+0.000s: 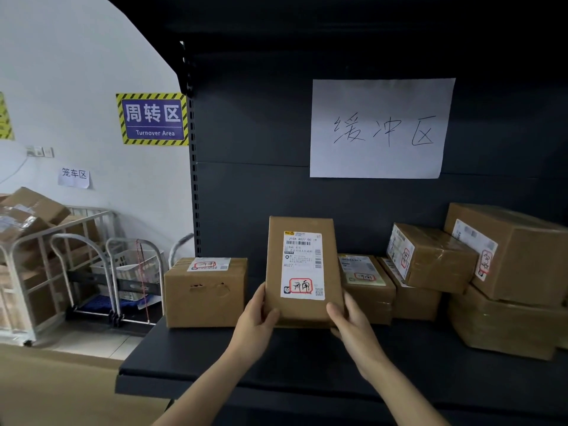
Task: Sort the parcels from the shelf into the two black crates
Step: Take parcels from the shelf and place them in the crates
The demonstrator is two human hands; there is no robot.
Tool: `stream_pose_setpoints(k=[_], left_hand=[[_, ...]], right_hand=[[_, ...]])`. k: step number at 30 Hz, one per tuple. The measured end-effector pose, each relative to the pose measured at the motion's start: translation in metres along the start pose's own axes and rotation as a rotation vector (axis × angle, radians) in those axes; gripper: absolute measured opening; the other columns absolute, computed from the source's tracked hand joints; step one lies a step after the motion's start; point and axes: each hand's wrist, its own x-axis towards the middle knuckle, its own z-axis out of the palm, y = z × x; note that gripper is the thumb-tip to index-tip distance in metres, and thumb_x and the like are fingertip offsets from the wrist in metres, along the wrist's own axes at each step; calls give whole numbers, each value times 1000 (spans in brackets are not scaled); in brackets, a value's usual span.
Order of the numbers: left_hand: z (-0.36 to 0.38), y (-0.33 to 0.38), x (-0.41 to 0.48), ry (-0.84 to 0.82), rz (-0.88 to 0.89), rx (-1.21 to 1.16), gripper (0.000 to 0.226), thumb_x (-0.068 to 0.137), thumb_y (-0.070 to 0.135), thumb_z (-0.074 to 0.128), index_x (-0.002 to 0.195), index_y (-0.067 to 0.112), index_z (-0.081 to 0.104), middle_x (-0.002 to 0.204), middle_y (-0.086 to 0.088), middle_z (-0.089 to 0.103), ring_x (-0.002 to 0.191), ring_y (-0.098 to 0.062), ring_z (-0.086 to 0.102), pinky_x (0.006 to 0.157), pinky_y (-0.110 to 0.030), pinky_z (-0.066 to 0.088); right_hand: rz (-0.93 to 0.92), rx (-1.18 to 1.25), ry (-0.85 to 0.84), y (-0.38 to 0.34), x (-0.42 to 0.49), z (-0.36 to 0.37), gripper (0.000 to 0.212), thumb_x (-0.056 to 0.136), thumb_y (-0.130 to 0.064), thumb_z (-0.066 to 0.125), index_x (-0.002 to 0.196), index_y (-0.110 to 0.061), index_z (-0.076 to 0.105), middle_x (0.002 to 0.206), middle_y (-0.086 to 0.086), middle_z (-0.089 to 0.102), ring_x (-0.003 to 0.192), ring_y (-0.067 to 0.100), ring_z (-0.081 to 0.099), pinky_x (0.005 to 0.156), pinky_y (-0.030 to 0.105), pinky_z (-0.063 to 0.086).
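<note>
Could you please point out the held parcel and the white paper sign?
held parcel (302, 272), head view, on its white shipping label.
white paper sign (381, 127), head view, middle of the sheet.

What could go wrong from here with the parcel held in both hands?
1. The left hand and right hand grip the parcel only at its lower corners; held upright, it could tip or slip.
2. The tilted box to the right rests unevenly on its neighbours; a bump in passing might dislodge it.

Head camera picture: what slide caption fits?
Left hand and right hand hold a labelled parcel above the dark shelf, more boxes behind.
</note>
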Motion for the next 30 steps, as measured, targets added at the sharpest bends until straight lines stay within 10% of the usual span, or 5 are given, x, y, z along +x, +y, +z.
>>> stream_pose_setpoints(k=[19,25,30], left_hand=[[-9,-14,6,-89,-175,285,62,95,18,50,149,14,20,145,-2,42,132,-17,40,104,-23,34],[-46,-7,-16,399,191,346,18,86,2,60,94,19,59,88,5,59,79,-8,57,63,-9,42],[-98,-13,-4,774,125,261,13,87,5,59,100,5,55,92,-5,49,87,-25,50,76,-32,41]], right_hand=[[-18,-256,107,16,18,19,54,90,-16,59,139,-14,36,132,2,54,125,18,47,102,28,37],[-42,-228,121,17,25,21,50,90,-19,58,137,-16,39,131,1,55,124,18,48,102,28,37],[-43,-229,124,19,34,29,45,92,-19,56,134,-14,42,129,3,57,122,20,50,99,29,38]])
